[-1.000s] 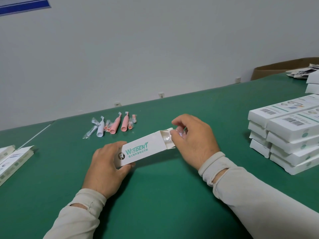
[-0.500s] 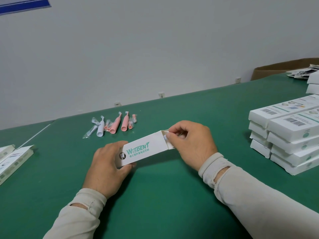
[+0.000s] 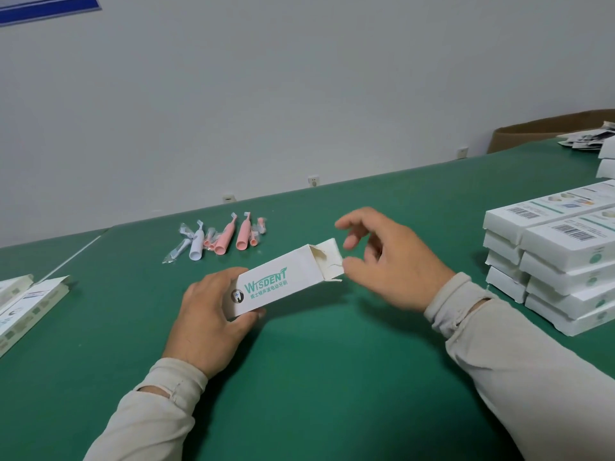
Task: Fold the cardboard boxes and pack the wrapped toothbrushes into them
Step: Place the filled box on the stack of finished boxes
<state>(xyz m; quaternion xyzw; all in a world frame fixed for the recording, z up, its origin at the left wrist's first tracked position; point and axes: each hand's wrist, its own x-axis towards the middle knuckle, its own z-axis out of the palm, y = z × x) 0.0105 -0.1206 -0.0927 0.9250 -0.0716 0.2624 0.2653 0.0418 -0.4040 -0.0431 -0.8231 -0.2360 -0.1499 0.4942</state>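
Box (image 3: 279,281) lying on green table (image 3: 332,377), gripped at its near end by left hand (image 3: 213,314). Right hand (image 3: 389,261) released, fingers spread beside the open flaps. Probably closing step; next, tucking flaps in squarely. Wrapped toothbrushes (image 3: 229,236) waiting beyond.

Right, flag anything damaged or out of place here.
Nothing looks damaged. The white cardboard toothbrush box in the left hand has its end flaps unclosed, which fits the task mid-step. The stacked white boxes sit slightly staggered on the green table.
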